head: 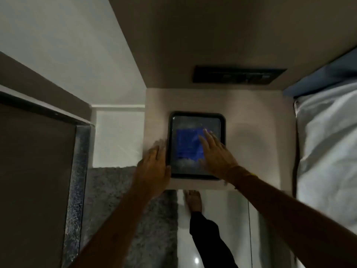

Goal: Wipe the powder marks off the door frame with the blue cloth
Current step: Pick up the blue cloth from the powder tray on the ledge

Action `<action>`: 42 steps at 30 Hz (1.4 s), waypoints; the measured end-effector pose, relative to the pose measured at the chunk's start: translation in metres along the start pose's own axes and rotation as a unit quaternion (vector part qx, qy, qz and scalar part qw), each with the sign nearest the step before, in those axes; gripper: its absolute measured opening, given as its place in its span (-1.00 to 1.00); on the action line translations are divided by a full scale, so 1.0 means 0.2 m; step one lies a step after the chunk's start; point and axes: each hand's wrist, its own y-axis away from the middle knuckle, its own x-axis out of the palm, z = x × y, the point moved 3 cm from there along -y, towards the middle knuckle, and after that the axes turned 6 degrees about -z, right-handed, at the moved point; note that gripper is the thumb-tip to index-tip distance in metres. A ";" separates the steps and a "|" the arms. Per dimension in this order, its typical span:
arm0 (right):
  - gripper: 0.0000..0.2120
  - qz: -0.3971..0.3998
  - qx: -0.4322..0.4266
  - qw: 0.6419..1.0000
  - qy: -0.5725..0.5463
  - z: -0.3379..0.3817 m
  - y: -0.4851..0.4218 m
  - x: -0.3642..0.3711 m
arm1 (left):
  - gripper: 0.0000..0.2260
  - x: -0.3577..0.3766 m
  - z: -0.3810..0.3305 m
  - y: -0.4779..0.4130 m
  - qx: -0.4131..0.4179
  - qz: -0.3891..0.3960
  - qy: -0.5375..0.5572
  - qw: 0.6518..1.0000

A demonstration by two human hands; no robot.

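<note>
Nearest to the camera are the two bare forearms, which reach forward and down over a small wooden bedside table (251, 144). The left hand (154, 169) lies flat with its fingers stretched out, on the left edge of a dark tray (223, 130) and the table top beside it; it grips nothing. The right hand (214, 151) is also open, its fingers spread and resting on the blue cloth (185, 144), but the fingers are not closed around it. The cloth lies folded in a square inside the tray, and white powder is seen on the tray floor around it. The tray stands in the middle of the table.

At the left, the door frame (77, 190) runs down the view, and its dark surface is covered with pale powder specks. A grey shaggy rug (108, 190) lies between the frame and the table. A bare foot (193, 200) stands on the glossy floor below the table. At the right is a bed with white bedding (326, 151).
</note>
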 end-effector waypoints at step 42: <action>-0.75 -0.168 0.093 0.861 -0.472 0.05 -0.18 -0.14 | -0.63 -0.06 0.33 0.26 -0.033 -0.184 0.259 0.948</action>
